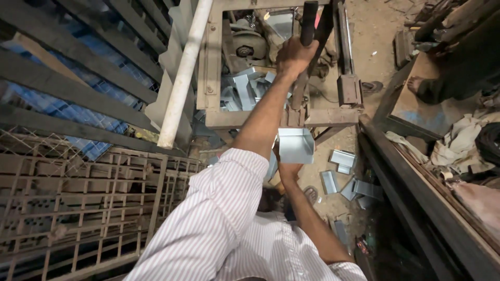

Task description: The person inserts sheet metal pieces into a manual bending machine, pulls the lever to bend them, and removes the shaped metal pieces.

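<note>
My left hand [293,56] is stretched out ahead and closed around the black handle of a long lever [308,21] on a rusty metal press machine [271,117]. Lower down, my right hand [288,169] holds a bent, box-like piece of grey sheet metal [295,144] at the front edge of the machine, gripping it from below. Several similar bent grey pieces [245,91] lie piled inside the machine's frame. My striped shirt sleeve covers the lower middle of the view.
More bent metal pieces [344,174] lie scattered on the dirt floor. A white pipe [183,78] leans at the left beside dark slats and metal grilles [78,198]. Another person's bare foot [416,83] rests on a bench at the right, by a long dark beam [416,198].
</note>
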